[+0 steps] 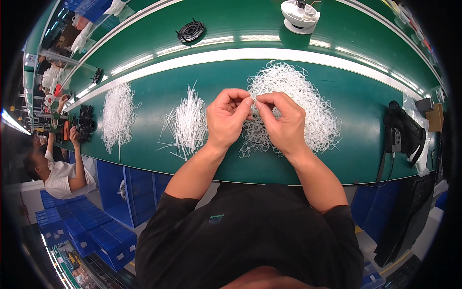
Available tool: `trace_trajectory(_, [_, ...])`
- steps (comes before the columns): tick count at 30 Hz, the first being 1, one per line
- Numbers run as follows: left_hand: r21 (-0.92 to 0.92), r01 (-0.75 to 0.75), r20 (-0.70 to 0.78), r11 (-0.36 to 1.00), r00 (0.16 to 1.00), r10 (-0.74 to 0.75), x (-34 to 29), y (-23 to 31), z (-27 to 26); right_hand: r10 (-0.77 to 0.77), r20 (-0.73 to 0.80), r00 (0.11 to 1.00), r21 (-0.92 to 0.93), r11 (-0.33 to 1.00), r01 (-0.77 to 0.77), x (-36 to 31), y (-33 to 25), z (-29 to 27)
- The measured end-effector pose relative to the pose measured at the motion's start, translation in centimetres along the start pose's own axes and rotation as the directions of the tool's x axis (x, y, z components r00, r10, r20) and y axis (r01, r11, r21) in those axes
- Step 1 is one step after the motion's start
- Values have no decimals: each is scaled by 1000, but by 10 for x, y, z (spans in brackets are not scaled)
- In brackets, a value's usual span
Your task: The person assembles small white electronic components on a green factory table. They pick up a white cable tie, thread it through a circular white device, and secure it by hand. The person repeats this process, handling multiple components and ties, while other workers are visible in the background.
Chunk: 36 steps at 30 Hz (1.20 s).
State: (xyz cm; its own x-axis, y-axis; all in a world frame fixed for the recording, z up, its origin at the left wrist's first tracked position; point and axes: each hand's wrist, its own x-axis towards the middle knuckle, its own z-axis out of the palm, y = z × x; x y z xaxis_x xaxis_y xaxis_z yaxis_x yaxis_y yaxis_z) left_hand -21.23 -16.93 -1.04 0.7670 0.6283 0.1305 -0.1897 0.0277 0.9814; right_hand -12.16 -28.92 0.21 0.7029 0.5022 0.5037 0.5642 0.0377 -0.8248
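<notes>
My left hand (227, 115) and my right hand (284, 120) meet above the table, thumbs and forefingers pinched tip to tip. Between them shows a tiny sliver of white, seemingly a cable tie (253, 99); most of it is hidden by the fingers. Behind and under my right hand spreads a big heap of white cable ties bent into loops (313, 113). Just left of my left hand lies a smaller pile of straight white cable ties (188, 120). Farther left is another heap of white ties (118, 115), some looking looped.
Beyond the green table (154, 96) runs a green conveyor belt (240, 26) carrying a round black part (191, 32) and a white appliance base (301, 17). A black bag-like item (402, 130) lies at the right end. A co-worker (62, 173) sits at left near blue bins (91, 233).
</notes>
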Motion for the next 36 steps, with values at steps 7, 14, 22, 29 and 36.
trace_trajectory(7, [226, -152, 98, 962, 986, 133, -2, -6, 0, 29, -23, 999, 43, 999, -28, -3, 6, 0])
trace_trajectory(14, [539, -444, 191, 716, 892, 409, 3, 16, 9, -43, 45, 998, -14, 999, 44, 4, 5, -7])
trace_trajectory(22, [563, -592, 514, 577, 797, 317, 17, 39, 9, -85, 98, 992, -42, 995, 89, 9, -9, -41])
trace_trajectory(29, [92, 112, 434, 989, 890, -141, 29, 35, 35, -67, 46, 997, 138, 989, 60, 11, -2, -80])
trace_trajectory(36, [-92, 503, 626, 859, 701, -343, 50, 34, 69, 115, 71, 991, 337, 932, -133, 13, 5, -116])
